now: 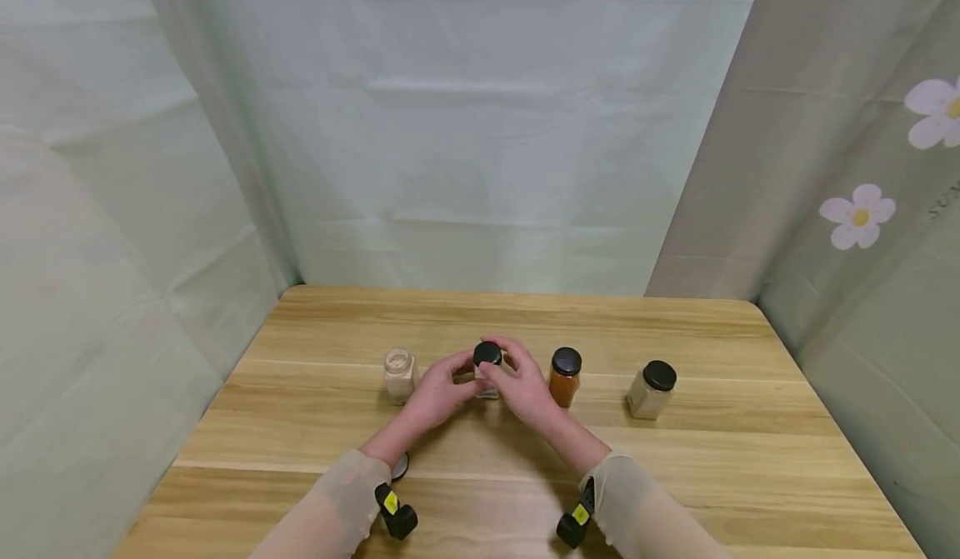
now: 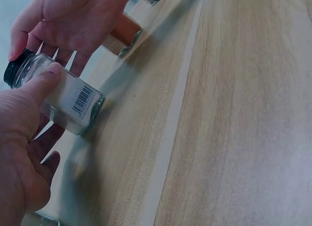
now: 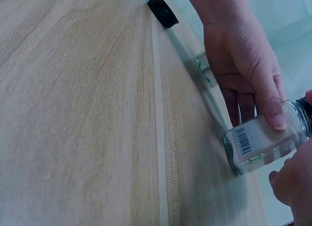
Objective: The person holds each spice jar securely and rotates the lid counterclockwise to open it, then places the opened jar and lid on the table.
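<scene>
Between both hands stands a glass spice jar (image 2: pixel 73 97) with a black screw lid (image 1: pixel 487 352) and a barcode label on its side. My left hand (image 1: pixel 441 392) grips the jar's body, thumb on the near face and fingers behind. The thumb and fingers of my right hand (image 1: pixel 523 382) hold the black lid at the top. To the left is a lidless jar (image 1: pixel 399 380) of pale powder. A loose black lid (image 3: pixel 163 11) lies near the left forearm, partly hidden by it in the head view.
Right of the hands stands a jar of orange-red powder (image 1: pixel 564 380) with a black lid. Farther right is another black-lidded jar (image 1: pixel 650 394) of pale contents. All are on the wooden table (image 1: pixel 720 492), with a pale curtain (image 1: pixel 480 167) behind.
</scene>
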`<act>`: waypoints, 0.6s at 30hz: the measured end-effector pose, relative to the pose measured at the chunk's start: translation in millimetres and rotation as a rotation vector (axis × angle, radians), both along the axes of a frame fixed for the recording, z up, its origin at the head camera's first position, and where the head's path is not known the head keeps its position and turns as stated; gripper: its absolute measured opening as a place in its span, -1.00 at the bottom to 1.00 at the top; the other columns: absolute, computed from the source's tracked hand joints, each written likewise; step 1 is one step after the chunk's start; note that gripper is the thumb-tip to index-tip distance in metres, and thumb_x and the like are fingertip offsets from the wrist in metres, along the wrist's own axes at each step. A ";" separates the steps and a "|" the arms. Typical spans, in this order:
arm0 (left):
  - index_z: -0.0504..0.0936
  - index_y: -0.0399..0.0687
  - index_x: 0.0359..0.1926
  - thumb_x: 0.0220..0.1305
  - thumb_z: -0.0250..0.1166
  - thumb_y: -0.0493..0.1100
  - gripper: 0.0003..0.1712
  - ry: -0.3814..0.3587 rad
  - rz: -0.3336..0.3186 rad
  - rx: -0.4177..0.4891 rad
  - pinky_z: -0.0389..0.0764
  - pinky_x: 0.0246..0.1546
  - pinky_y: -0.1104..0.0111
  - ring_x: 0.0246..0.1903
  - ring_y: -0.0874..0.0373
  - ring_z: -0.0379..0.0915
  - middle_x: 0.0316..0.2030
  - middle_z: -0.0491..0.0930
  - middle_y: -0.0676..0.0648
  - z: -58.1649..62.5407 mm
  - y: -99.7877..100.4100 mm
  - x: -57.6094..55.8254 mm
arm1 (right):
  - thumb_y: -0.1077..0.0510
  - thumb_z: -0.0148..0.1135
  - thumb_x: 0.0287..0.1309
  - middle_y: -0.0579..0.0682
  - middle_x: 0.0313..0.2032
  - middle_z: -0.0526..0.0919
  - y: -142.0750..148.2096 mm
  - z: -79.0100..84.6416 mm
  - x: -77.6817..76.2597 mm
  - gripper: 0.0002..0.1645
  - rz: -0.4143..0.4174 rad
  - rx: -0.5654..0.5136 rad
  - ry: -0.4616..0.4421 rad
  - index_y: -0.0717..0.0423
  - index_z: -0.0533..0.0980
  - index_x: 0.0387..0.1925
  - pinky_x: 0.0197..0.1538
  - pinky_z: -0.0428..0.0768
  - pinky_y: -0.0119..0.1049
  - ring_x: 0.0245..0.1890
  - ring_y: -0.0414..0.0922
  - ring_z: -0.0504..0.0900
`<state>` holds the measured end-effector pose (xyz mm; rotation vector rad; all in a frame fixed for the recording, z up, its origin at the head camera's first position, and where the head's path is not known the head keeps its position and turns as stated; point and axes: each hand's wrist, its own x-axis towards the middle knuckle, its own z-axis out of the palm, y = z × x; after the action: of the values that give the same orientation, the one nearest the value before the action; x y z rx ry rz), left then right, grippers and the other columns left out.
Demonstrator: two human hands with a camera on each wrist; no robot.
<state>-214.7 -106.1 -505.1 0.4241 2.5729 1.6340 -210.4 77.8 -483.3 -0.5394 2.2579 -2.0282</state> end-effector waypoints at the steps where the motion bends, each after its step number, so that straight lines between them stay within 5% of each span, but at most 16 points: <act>1: 0.63 0.10 0.26 0.26 0.50 0.02 -0.44 0.003 0.001 0.001 0.45 0.25 0.04 0.19 0.07 0.52 0.06 0.68 0.05 -0.1 0.1 0.3 | 0.25 0.22 0.43 0.30 0.39 0.35 -0.2 -4.7 -2.2 -0.47 -0.001 -0.004 0.002 0.22 0.41 0.37 0.48 0.06 0.23 0.45 0.14 0.22; 12: 0.59 0.04 0.31 0.30 0.47 -0.06 -0.42 0.003 -0.008 0.005 0.46 0.25 0.04 0.23 0.01 0.49 0.13 0.65 -0.02 0.3 -0.6 0.6 | 0.05 0.39 0.32 -0.07 0.40 0.40 1.5 -8.5 -1.2 -0.30 -0.023 0.017 -0.001 0.01 0.40 0.43 0.48 0.12 0.13 0.47 -0.01 0.23; 18: 0.56 0.00 0.35 0.31 0.46 -0.12 -0.40 -0.014 0.008 0.009 0.44 0.27 0.02 0.24 -0.02 0.48 0.14 0.64 -0.06 0.7 -0.5 2.0 | 0.04 0.46 0.24 -0.04 0.42 0.38 0.5 -8.5 -1.0 -0.25 -0.030 -0.013 -0.035 -0.08 0.38 0.41 0.47 0.08 0.23 0.48 0.10 0.19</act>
<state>-212.7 -106.6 -504.4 0.4029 2.5616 1.6456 -211.3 78.3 -491.7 -0.4704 2.2474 -2.0509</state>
